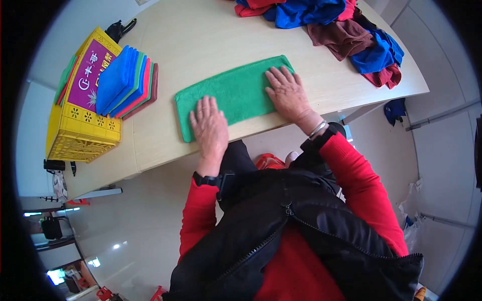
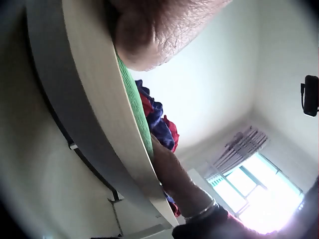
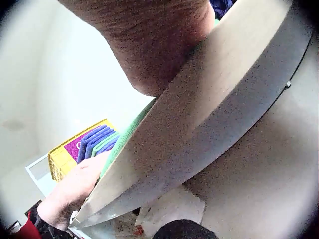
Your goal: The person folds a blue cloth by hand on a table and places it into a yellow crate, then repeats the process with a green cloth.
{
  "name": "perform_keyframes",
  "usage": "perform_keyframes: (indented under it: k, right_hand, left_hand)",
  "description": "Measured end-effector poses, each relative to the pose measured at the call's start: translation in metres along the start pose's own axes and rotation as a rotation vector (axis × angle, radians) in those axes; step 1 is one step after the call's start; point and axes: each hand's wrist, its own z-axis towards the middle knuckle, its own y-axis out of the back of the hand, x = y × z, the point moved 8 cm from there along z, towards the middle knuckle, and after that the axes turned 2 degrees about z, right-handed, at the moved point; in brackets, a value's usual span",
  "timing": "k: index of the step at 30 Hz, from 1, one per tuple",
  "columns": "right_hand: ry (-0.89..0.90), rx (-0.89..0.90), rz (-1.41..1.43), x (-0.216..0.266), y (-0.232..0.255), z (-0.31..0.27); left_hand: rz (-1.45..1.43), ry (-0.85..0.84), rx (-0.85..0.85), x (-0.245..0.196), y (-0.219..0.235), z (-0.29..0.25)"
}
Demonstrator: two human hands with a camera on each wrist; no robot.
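A green cloth [image 1: 236,93], folded into a long rectangle, lies flat near the front edge of the table. My left hand [image 1: 210,128] rests palm down on its left end, fingers straight and pointing away from me. On the right end lies my right hand [image 1: 289,95], also palm down with fingers extended. In the left wrist view the cloth [image 2: 135,102] shows as a thin green layer on the tabletop, under the heel of the left hand [image 2: 154,35]. The right wrist view shows the right hand [image 3: 154,45] pressed low over the cloth [image 3: 127,134].
Left of the cloth stands a yellow crate [image 1: 85,133] with a purple label. Against it leans a stack of folded cloths [image 1: 128,83] in blue, green, red and brown. A loose heap of crumpled cloths [image 1: 346,37] covers the table's far right. A black item [image 1: 119,30] lies behind the crate.
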Motion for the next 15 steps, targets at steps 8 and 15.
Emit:
perform_keyframes:
  k: [8, 15]
  right_hand:
    - [-0.092, 0.066, -0.097, -0.051, 0.018, -0.010]
    - [0.034, -0.019, -0.182, -0.005, 0.022, 0.018]
  left_hand:
    - [0.153, 0.174, 0.020, 0.082, 0.020, -0.018]
    - [0.085, -0.038, -0.015, 0.032, 0.038, 0.017]
